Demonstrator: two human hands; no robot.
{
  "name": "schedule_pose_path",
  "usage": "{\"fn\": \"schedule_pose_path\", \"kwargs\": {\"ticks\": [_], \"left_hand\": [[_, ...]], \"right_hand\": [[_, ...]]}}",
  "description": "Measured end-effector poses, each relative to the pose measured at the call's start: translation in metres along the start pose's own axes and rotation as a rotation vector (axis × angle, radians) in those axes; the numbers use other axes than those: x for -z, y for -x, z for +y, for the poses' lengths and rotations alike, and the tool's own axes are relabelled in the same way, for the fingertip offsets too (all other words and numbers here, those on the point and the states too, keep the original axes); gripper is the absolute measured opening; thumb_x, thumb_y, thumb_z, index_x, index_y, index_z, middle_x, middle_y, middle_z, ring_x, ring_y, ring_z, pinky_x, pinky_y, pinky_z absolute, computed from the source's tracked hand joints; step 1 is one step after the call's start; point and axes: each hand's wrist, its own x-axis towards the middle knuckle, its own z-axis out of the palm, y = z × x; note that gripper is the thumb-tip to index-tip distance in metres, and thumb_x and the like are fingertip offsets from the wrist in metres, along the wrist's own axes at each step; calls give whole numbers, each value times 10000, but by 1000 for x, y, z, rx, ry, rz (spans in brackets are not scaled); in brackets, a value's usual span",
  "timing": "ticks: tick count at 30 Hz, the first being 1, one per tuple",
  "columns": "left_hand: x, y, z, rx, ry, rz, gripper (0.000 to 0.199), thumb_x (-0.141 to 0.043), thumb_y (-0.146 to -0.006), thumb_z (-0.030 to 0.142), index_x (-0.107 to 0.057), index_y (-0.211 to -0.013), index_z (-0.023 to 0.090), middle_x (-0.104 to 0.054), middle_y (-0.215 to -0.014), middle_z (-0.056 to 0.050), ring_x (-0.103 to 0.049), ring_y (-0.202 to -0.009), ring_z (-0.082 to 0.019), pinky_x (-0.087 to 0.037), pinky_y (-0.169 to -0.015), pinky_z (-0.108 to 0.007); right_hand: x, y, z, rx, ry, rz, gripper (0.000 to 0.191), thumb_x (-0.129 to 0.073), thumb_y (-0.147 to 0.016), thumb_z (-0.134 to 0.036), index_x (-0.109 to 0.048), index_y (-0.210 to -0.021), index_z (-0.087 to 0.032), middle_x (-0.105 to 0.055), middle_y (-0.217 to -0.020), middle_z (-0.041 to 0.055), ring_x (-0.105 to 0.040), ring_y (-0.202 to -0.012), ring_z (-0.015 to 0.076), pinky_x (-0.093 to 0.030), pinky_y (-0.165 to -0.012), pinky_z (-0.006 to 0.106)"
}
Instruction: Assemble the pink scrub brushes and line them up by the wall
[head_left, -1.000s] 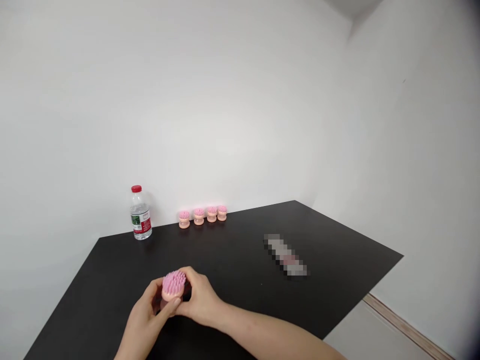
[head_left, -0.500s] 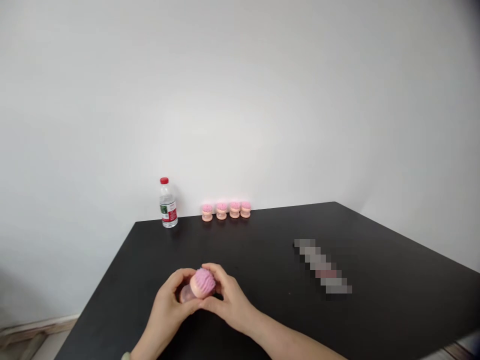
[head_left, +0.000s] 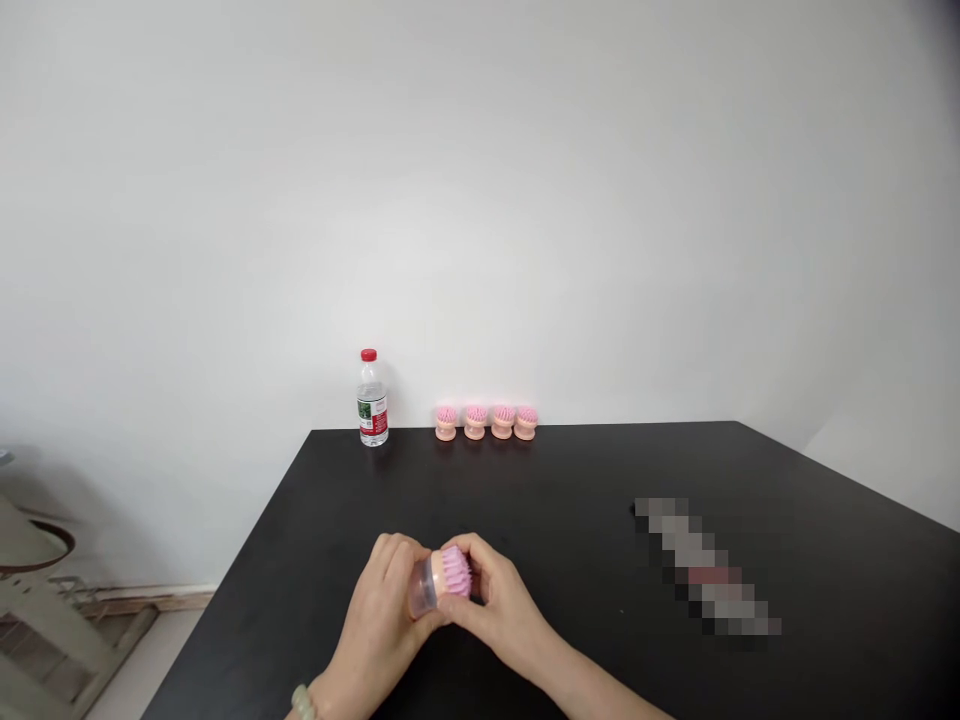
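Between my hands is a small scrub brush (head_left: 453, 573) with pink bristles, a peach collar and a clear body. It lies on its side in the air over the black table, bristles pointing right. My left hand (head_left: 384, 605) is wrapped round the clear body and peach base. The fingers and thumb of my right hand (head_left: 499, 605) close about the bristle end and collar. Parts of the brush are hidden behind the fingers. Several similar brushes (head_left: 475, 424) stand upright in a row at the back of the table, bristles up.
A red-capped water bottle (head_left: 373, 402) stands left of the row, by the white wall (head_left: 480, 220). A long blurred-out item (head_left: 701, 570) lies on the right part of the black table (head_left: 570, 520). Beyond the table's left edge, a pale metal frame (head_left: 52, 590) stands on the floor.
The brush has turned in my hands, its bristles swinging to point right. My left hand has rolled over it, showing more of its back. The camera view has shifted, bringing the metal frame into sight.
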Motion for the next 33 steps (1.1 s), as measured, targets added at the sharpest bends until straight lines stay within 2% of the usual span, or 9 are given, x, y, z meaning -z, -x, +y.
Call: {"fn": "schedule_pose_path", "kwargs": {"ticks": [8, 13, 16, 19, 22, 24, 28, 30, 33], "left_hand": [[-1, 2, 4, 40, -51, -14, 155, -671, -827, 287, -534, -817, 217, -581, -808, -27, -582, -746, -212, -471, -620, -321], [7, -3, 8, 253, 92, -137, 315, -778, -698, 368, -508, -768, 221, -585, -764, 6, -563, -663, -183, -422, -581, -292], [8, -6, 11, 313, 147, -155, 312, -797, -671, 287, -518, -793, 223, -594, -791, 16, -571, -696, -183, -429, -610, -289], [6, -5, 9, 244, 133, -123, 273, -777, -708, 254, -532, -825, 219, -593, -838, 0, -580, -746, -198, -448, -639, -304], [3, -3, 5, 110, 89, -87, 213, -729, -786, 304, -545, -840, 212, -590, -856, -23, -578, -779, -219, -458, -658, -332], [2, -1, 2, 84, 83, -74, 216, -726, -800, 320, -548, -852, 210, -590, -859, -28, -577, -786, -226, -465, -662, -344], [2, -1, 1, 120, 98, -72, 253, -747, -793, 328, -540, -878, 210, -591, -879, -31, -576, -784, -225, -476, -664, -351], [1, -1, 1, 101, 91, -73, 239, -730, -809, 334, -536, -875, 212, -587, -881, -33, -570, -786, -226, -472, -660, -350], [0, -2, 2, 79, 92, -79, 227, -710, -825, 337, -531, -882, 212, -578, -903, -41, -569, -806, -229, -474, -670, -351]], "right_hand": [[1, 2, -3, 41, 179, 2, 259, -744, -651, -116, -599, -828, -236, -596, -810, -28, -558, -724, 162, -451, -633, 258], [11, 5, -11, 265, 246, -132, 316, -726, -766, -161, -626, -1040, -282, -646, -1070, 32, -620, -987, 235, -509, -897, 370], [13, 6, -8, 209, 194, -150, 590, -799, -716, -169, -570, -1239, -319, -577, -1287, 50, -561, -1199, 271, -449, -1046, 440], [10, 4, 1, 29, 118, -74, 906, -913, -544, -179, -488, -1333, -316, -544, -1308, 62, -571, -1179, 287, -487, -999, 443], [9, 3, 2, -42, 160, -37, 616, -844, -592, -134, -581, -1135, -255, -622, -1074, 27, -630, -961, 235, -536, -854, 380], [9, 3, -2, -5, 179, -49, 489, -753, -644, -75, -600, -1074, -249, -633, -1066, 15, -627, -965, 215, -520, -883, 368], [10, 4, -5, 15, 106, -91, 743, -784, -617, -71, -526, -1274, -301, -568, -1306, 29, -558, -1200, 246, -456, -1021, 397], [10, 3, -3, -43, 130, -88, 742, -828, -592, -120, -533, -1255, -280, -614, -1198, 30, -607, -1088, 249, -502, -935, 391], [9, 2, -1, -69, 178, -72, 548, -795, -628, -124, -594, -1120, -255, -640, -1042, 5, -628, -931, 216, -521, -822, 349]]}}
